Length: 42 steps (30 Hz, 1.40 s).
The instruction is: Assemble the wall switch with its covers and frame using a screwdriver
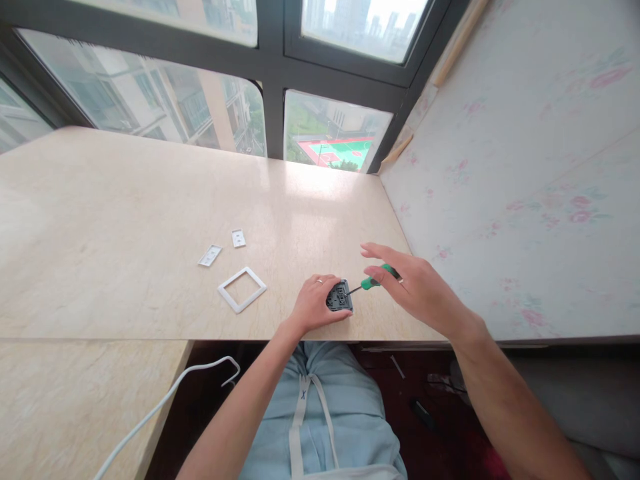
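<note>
My left hand [310, 305] grips a dark grey wall-switch module [341, 297] with a light rim, near the front edge of the stone-patterned counter. Its thumb lies along the near side, and the fingers curl over the far left. In my right hand [417, 287] is a screwdriver [371, 283] with a green handle and a thin metal shaft. The shaft slants down to the left, and its tip meets the middle of the module. My right index finger and thumb are stretched forward around the handle. The other right fingers are mostly hidden.
A white square frame [227, 301] lies on the counter [125, 267] left of my hands. Behind it are two small white plates, a left one [209, 255] and a right one [239, 238]. Windows stand behind; a flowered wall [525, 200] bounds the right. A white hanger-like hook [200, 367] hangs at lower left.
</note>
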Motion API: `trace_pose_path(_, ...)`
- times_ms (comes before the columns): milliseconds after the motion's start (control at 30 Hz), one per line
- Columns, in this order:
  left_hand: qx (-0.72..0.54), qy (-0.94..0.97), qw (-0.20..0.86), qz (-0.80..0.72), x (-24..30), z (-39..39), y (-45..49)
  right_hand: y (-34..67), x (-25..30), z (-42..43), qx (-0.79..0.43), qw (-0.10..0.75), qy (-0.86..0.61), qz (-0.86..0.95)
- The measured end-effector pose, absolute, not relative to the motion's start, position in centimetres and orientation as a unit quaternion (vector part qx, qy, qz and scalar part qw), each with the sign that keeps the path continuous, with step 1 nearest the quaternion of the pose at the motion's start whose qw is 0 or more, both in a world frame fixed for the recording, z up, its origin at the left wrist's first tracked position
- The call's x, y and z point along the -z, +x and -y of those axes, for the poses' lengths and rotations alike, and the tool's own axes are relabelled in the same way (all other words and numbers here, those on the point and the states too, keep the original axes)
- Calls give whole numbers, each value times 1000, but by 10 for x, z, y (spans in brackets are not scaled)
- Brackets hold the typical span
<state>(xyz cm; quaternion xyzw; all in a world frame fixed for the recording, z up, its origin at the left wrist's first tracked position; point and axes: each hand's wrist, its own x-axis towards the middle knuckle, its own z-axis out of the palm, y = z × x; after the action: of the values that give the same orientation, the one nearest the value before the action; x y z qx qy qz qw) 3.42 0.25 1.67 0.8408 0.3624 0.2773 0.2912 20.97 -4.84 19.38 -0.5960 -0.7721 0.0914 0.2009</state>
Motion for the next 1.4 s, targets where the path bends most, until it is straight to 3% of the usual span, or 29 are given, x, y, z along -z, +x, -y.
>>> trace_pose_path(200,-271,841,293,-365,-21,-2,35,205,-186,38,22,170,-629,759)
trace_pose_path(400,-269,841,294,-365,-22,-2,35,209,-201,42,-180,166,-581,776)
trace_pose_path(567,-277,838,296,-364,-21,-2,34,220,-206,44,-230,149,-569,776)
trace_pose_path(733,-279,839,293,-364,-19,-2,35,217,-201,40,-126,161,-630,749)
trace_pose_path(900,-282,838,293,-365,-18,-2,35,213,-195,34,24,96,-679,727)
trace_pose_path(1067,-284,838,292,-362,-19,-2,35,219,-194,33,-58,132,-672,727)
trace_pose_path(1233,-286,837,294,-363,-18,-2,35,230,-185,36,-246,250,-541,764)
trace_pose_path(1333,-286,836,296,-362,-17,-2,34,232,-181,36,-352,276,-483,753)
trace_pose_path(1400,-286,835,300,-363,-17,-1,34,232,-179,36,-359,284,-482,747)
